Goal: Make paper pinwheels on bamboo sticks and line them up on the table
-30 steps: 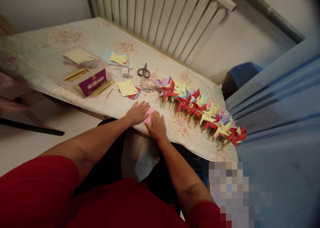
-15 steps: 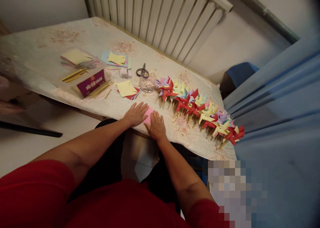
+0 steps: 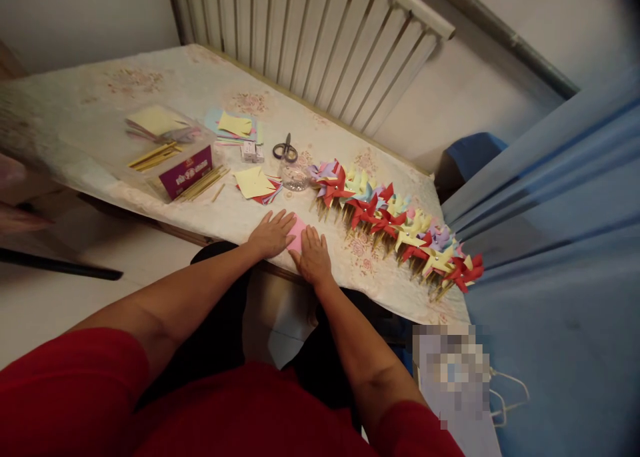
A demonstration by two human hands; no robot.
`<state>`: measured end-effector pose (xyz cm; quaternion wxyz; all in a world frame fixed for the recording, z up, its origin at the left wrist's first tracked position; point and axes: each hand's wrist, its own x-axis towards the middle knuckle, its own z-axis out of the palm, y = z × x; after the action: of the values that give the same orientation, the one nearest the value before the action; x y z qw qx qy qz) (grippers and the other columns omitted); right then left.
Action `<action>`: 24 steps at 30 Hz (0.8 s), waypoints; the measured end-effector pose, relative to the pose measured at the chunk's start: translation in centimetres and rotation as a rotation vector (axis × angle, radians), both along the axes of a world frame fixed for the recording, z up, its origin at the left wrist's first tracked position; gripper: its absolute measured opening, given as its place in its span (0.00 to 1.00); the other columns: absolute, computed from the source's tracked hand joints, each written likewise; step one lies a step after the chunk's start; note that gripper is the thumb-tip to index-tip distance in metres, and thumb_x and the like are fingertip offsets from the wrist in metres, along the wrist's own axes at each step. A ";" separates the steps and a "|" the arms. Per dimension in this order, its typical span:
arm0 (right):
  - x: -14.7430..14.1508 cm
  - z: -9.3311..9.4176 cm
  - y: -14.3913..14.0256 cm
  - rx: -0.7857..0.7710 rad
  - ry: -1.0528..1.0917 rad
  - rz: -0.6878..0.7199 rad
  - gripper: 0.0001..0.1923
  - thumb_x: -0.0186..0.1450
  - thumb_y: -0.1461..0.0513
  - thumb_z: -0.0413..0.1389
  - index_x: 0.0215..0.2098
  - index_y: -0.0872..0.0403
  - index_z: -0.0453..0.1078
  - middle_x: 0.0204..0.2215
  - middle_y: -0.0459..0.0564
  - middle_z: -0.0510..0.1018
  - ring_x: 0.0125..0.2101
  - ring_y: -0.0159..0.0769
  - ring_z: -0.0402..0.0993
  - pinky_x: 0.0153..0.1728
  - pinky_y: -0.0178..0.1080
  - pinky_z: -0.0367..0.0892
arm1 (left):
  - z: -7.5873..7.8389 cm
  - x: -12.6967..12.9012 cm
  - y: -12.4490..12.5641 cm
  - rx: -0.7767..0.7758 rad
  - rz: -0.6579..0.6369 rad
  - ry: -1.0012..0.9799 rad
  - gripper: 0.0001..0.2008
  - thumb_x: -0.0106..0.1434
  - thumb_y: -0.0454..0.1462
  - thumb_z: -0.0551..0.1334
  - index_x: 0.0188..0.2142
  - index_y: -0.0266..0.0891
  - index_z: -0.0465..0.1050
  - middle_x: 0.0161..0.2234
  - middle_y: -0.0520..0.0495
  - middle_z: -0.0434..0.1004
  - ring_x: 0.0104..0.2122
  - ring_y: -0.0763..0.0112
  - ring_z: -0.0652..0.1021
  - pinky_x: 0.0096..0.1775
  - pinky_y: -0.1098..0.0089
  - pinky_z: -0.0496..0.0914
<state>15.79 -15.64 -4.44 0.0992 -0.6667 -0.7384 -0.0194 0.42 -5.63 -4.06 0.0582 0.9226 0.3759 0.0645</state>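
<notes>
A pink sheet of paper (image 3: 297,233) lies at the front edge of the cloth-covered table (image 3: 200,217), partly hidden by my hands. My left hand (image 3: 273,234) rests flat over its left side, fingers stretched out. On its right side lies my right hand (image 3: 313,253), also flat with the fingers extended. Just beyond my hands is a small pile of cut paper (image 3: 255,182), yellow on top with red below. A clear round container (image 3: 295,177) of small bits stands beside that pile.
Several finished paper pinwheels (image 3: 387,220) stand in rows on the right. Black-handled scissors (image 3: 285,150), small white boxes (image 3: 252,152) and more paper squares (image 3: 235,124) lie farther back. To the left is a clear box (image 3: 145,170) with wooden sticks (image 3: 203,185) next to it. A radiator (image 3: 310,50) lines the wall.
Both hands stay flat on the pink paper with hardly any movement. The camera view has shifted slightly, bringing a white hanger into sight at lower right.
</notes>
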 end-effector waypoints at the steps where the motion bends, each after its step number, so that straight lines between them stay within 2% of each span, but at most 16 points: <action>1: 0.0 0.0 0.0 0.002 0.002 0.001 0.37 0.72 0.47 0.46 0.68 0.66 0.53 0.69 0.67 0.53 0.69 0.51 0.46 0.67 0.57 0.41 | 0.0 0.0 0.1 -0.001 0.000 -0.001 0.30 0.71 0.45 0.46 0.69 0.37 0.54 0.70 0.43 0.51 0.69 0.56 0.51 0.66 0.49 0.44; 10: 0.0 -0.1 0.0 0.008 -0.003 -0.008 0.37 0.72 0.47 0.46 0.68 0.66 0.53 0.69 0.67 0.53 0.70 0.51 0.45 0.68 0.57 0.40 | 0.0 1.2 2.1 -0.022 -0.015 0.007 0.29 0.71 0.45 0.46 0.69 0.39 0.54 0.70 0.43 0.51 0.69 0.55 0.50 0.65 0.46 0.45; 18: 0.1 -0.3 -0.1 0.018 -0.023 -0.003 0.36 0.72 0.47 0.45 0.67 0.66 0.54 0.69 0.67 0.53 0.69 0.52 0.46 0.67 0.57 0.42 | 0.0 0.0 0.6 -0.044 -0.004 -0.010 0.30 0.71 0.45 0.47 0.69 0.41 0.53 0.70 0.44 0.51 0.70 0.56 0.50 0.66 0.49 0.43; 24: -0.4 -0.3 -1.3 0.021 -0.029 0.001 0.37 0.72 0.48 0.46 0.68 0.66 0.52 0.69 0.67 0.53 0.69 0.52 0.45 0.67 0.58 0.42 | 0.2 -0.8 -0.5 -0.041 0.000 -0.014 0.31 0.70 0.46 0.48 0.70 0.42 0.50 0.71 0.46 0.48 0.69 0.53 0.50 0.65 0.48 0.43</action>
<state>15.35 -16.96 -4.76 0.0954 -0.6650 -0.7398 -0.0369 -0.36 -6.08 -3.87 0.0795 0.9208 0.3766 0.0632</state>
